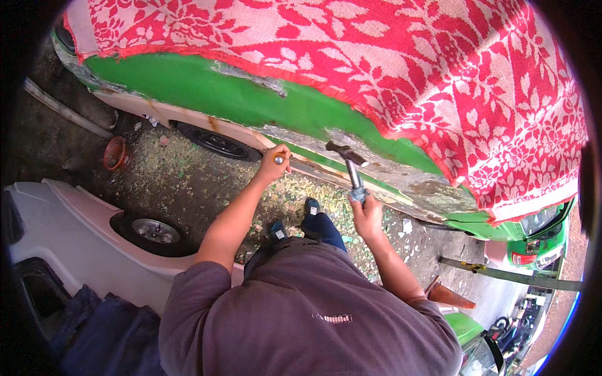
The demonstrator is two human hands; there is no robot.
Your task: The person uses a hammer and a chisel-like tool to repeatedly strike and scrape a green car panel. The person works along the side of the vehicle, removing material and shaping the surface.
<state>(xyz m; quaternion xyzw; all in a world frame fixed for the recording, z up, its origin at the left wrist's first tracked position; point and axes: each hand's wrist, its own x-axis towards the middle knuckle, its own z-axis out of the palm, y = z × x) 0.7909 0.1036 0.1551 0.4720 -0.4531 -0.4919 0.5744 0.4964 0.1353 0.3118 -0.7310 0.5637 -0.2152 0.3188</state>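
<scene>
My left hand (274,164) is closed round a chisel-like tool (278,160) with a yellow handle and a round metal end. Its blade is hidden behind the hand and the car's side. My right hand (367,216) grips a hammer (355,175) by its blue-grey wrapped handle, the dark head raised near the car body. In front of me stands a green car (207,91), its lower side panel (414,182) scraped to bare grey and rusty metal. A red and white floral cloth (376,56) covers its upper part.
Paint flakes and debris (188,169) litter the ground around my feet. Behind me on the left is a pale pink and grey car (81,232) with dark clothing (106,326) over it. An orange pot (115,153) and an orange cone (450,294) stand on the ground.
</scene>
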